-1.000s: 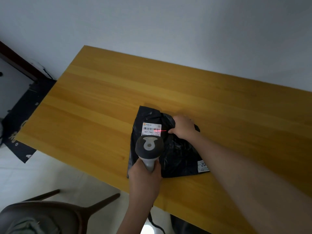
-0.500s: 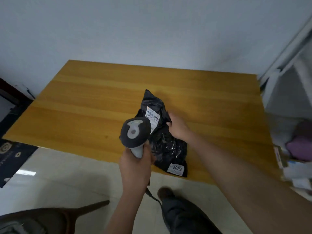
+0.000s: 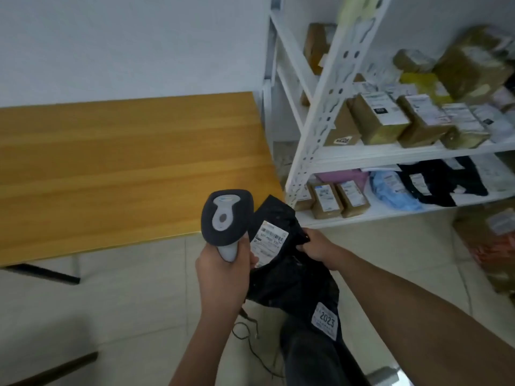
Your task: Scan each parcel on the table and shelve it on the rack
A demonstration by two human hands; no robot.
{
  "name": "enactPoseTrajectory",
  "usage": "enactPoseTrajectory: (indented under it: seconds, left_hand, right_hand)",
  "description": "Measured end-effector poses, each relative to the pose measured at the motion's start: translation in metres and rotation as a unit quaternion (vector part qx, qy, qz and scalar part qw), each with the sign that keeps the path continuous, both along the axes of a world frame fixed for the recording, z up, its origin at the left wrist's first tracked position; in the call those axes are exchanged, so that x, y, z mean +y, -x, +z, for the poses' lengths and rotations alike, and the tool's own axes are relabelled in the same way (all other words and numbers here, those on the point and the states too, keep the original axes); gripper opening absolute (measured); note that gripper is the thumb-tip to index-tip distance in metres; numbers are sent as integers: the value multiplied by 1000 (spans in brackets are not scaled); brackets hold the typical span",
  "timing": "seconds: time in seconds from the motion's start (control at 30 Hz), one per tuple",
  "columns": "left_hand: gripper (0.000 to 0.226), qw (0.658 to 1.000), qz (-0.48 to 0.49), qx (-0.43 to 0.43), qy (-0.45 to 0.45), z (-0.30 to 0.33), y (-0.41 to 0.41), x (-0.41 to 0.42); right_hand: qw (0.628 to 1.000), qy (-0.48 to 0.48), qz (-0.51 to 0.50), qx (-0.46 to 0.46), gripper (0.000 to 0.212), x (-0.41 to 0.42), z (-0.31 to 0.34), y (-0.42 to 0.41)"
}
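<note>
A black plastic parcel (image 3: 289, 277) with a white barcode label and a "2023" sticker hangs in the air, off the wooden table (image 3: 125, 168). My right hand (image 3: 317, 247) grips its upper right edge. My left hand (image 3: 223, 271) holds the grey barcode scanner (image 3: 227, 215) by its handle, right beside the parcel's label. The white metal rack (image 3: 328, 107) stands to the right, its shelves filled with cardboard boxes and soft bags.
Brown boxes (image 3: 381, 118) crowd the rack's middle shelf; black, blue and pink bags (image 3: 434, 182) lie on the lower one. More parcels (image 3: 490, 246) are stacked on the floor at far right. The scanner's cable (image 3: 250, 335) dangles over the tiled floor. A leg (image 3: 309, 355) shows below.
The parcel was lifted off the table by my right hand and carried right, toward the rack. My view swung right; the scanner stays in my left hand and its red beam is gone.
</note>
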State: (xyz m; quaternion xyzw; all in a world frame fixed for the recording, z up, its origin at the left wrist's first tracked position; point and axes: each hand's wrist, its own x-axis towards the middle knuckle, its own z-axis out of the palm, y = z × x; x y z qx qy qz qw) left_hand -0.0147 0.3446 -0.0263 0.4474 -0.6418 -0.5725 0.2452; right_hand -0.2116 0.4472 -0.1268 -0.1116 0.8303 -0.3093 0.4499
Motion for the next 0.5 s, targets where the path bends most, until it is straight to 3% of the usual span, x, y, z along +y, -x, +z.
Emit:
enactPoseTrajectory:
  seconds: [0.1,0.23,0.5]
  left_hand:
    - [32,999,-42,1,-9,-11,33,37]
    - [27,996,-85,-1,-19,-32,89,85]
    - [26,994,-96,-12,-49,-120,259,187]
  right_hand:
    - [997,-39,-73,5,42,65,-22,27]
    - [974,-55,-199,95,34,128,-43,75]
    - [869,-47,-408,277,19,230,-116,251]
